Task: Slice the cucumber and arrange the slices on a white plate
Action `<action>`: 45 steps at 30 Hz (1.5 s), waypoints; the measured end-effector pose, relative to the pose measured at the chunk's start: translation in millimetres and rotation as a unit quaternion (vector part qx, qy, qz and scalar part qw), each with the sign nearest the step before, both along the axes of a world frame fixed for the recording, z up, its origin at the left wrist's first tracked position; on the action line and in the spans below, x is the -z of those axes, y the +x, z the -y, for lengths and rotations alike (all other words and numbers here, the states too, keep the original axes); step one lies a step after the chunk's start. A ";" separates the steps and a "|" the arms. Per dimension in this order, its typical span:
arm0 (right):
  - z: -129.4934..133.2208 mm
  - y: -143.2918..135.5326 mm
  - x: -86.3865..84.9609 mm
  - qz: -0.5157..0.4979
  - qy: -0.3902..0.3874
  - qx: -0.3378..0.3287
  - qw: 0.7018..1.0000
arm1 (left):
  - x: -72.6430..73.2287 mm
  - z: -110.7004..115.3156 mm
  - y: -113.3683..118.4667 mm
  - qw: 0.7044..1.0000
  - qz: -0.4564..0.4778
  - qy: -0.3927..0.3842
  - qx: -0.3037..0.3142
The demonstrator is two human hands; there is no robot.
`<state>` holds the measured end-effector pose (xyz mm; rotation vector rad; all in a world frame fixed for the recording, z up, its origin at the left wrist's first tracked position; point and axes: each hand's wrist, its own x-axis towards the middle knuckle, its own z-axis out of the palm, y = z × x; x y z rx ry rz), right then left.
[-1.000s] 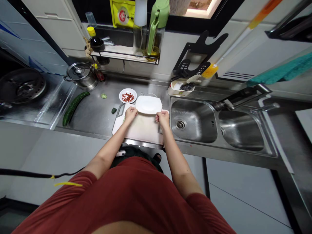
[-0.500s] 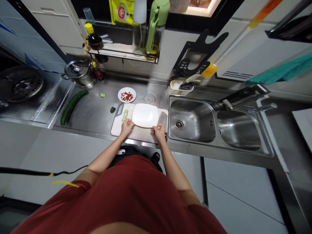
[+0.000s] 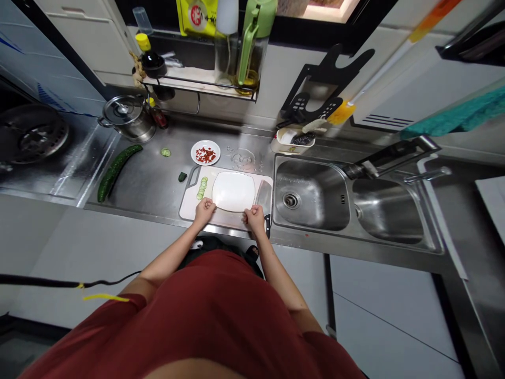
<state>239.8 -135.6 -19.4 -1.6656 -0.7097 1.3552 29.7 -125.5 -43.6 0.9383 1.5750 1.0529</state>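
As its near corners are pinched by the fingers of the left hand (image 3: 205, 210) and right hand (image 3: 254, 217), a white plate (image 3: 233, 191) is held over the cutting board (image 3: 189, 205), beside cucumber slices (image 3: 202, 188).

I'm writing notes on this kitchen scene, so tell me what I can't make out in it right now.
In the head view:
Middle of the cutting board: hidden by the large white plate.
Whether fingers of the left hand or right hand reach beneath that plate: its rim hides this.
Inside of the pot: covered by its lid.
Top of the yellow packet: cut off by the upper edge.
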 end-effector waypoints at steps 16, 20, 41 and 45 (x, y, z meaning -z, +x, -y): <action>0.6 0.5 -1.4 0.049 -0.073 -0.033 0.996 | -16.1 -1.7 -0.2 0.991 -0.105 -0.075 0.014; 0.0 0.9 0.2 0.063 -0.071 -0.044 0.995 | -24.7 -2.4 1.4 0.990 -0.103 -0.097 0.024; 4.7 18.1 -5.0 0.369 0.035 -0.148 0.917 | -38.1 -27.8 -66.0 0.878 -0.457 -0.076 0.116; 3.8 19.5 -3.7 0.355 0.058 -0.127 0.924 | -33.6 -24.9 -66.2 0.874 -0.463 -0.076 0.127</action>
